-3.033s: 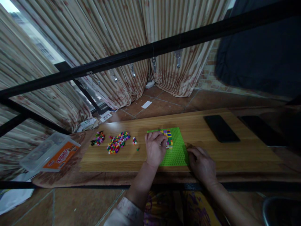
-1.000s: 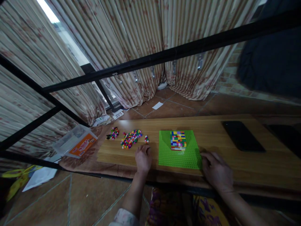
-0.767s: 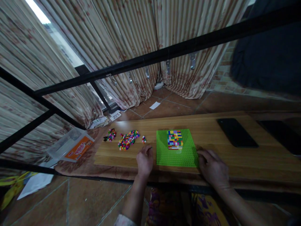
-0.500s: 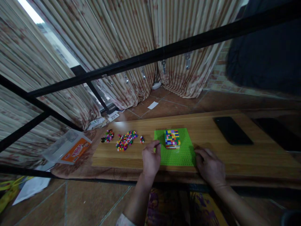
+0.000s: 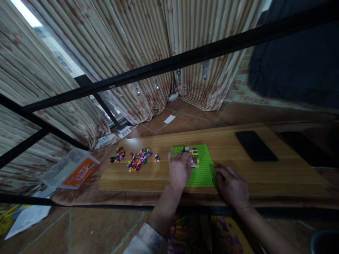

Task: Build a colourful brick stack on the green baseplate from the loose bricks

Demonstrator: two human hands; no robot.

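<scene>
A green studded baseplate (image 5: 203,176) lies on the wooden board. On it stands a low block of multicoloured toy bricks (image 5: 195,155), its left part covered by my left hand (image 5: 180,171). The fingers of that hand are bent together at the block's left side, and whatever is between them is hidden. My right hand (image 5: 233,185) is closed at the baseplate's right edge, thumb and fingertips against it. Left of the plate are a tiny cluster of bricks (image 5: 157,158), a larger pile of loose bricks (image 5: 139,159) and a smaller, darker pile (image 5: 118,155).
A dark phone-like slab (image 5: 256,145) lies on the right of the wooden board (image 5: 127,184), with another dark slab (image 5: 304,148) beyond it. A clear plastic box (image 5: 66,165) with an orange label stands at the left. A black metal bar (image 5: 148,68) crosses above the board.
My left hand has moved right, from the baseplate's left edge onto the brick block. The right hand stays at the plate's edge. The whole view has shifted slightly.
</scene>
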